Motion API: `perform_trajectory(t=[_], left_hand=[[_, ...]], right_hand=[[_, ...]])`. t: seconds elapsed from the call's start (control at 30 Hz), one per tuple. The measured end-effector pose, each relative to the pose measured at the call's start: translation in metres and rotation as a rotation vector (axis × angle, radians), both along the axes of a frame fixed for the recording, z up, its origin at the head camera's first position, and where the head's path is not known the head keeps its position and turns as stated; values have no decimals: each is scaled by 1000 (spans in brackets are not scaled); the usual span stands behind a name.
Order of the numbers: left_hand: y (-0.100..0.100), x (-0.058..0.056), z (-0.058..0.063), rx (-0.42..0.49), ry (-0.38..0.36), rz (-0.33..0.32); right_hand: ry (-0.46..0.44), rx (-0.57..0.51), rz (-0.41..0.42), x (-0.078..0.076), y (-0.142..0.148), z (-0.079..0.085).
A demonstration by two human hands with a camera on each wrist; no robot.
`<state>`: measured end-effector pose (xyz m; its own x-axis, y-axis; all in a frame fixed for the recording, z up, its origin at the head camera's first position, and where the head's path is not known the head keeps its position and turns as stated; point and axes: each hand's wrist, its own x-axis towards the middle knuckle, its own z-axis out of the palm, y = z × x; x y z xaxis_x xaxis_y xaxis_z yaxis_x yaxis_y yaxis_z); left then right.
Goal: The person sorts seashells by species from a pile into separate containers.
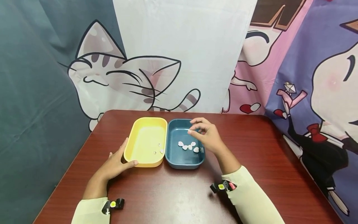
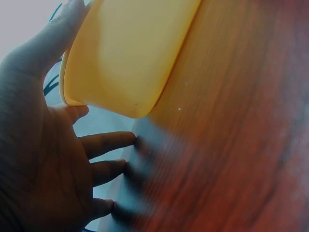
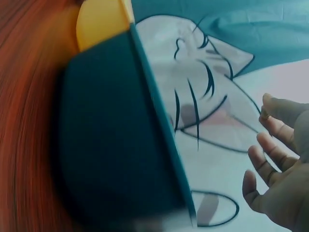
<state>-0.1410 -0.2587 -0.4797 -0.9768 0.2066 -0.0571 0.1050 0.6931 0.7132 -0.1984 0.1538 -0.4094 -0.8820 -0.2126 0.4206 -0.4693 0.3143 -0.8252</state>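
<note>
A yellow tray (image 1: 145, 165) and a dark blue tray (image 1: 184, 166) stand side by side on the table. My left hand (image 1: 116, 163) holds the yellow tray's near left corner between thumb and index finger; in the left wrist view its other fingers (image 2: 108, 171) spread below the tray toward the table. Above the blue tray's right side, my right hand (image 1: 205, 133) pinches a small pale piece between thumb and index fingertip, mostly hidden by them. Several white shell-like pieces (image 1: 185, 147) lie in the blue tray. A few small translucent pieces (image 1: 161, 151) lie in the yellow tray.
Both trays rest on a reddish-brown wooden table (image 1: 156, 196). Behind it hangs a cloth backdrop (image 1: 184, 31) with a cartoon cat and figures. Small black cameras (image 1: 120, 203) are strapped to both wrists over pale sleeves.
</note>
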Motion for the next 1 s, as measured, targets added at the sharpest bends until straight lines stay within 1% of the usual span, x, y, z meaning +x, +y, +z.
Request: perform_trajectory(t=[0.2, 0.3, 0.4, 0.57, 0.77, 1.0], left_hand=[[-2, 0, 0, -7, 2, -4], [-2, 0, 0, -7, 1, -5], [-2, 0, 0, -13, 3, -5], [-1, 0, -1, -16, 1, -3], [-1, 0, 0, -15, 0, -4], [-1, -1, -1, -17, -9, -5]], right_hand=[[-19, 54, 0, 3, -35, 10], [-31, 95, 12, 1, -50, 12], [-65, 120, 31, 0, -63, 12], [-111, 166, 46, -1, -78, 11], [-123, 230, 71, -4, -92, 8], [-143, 303, 79, -6, -106, 8]])
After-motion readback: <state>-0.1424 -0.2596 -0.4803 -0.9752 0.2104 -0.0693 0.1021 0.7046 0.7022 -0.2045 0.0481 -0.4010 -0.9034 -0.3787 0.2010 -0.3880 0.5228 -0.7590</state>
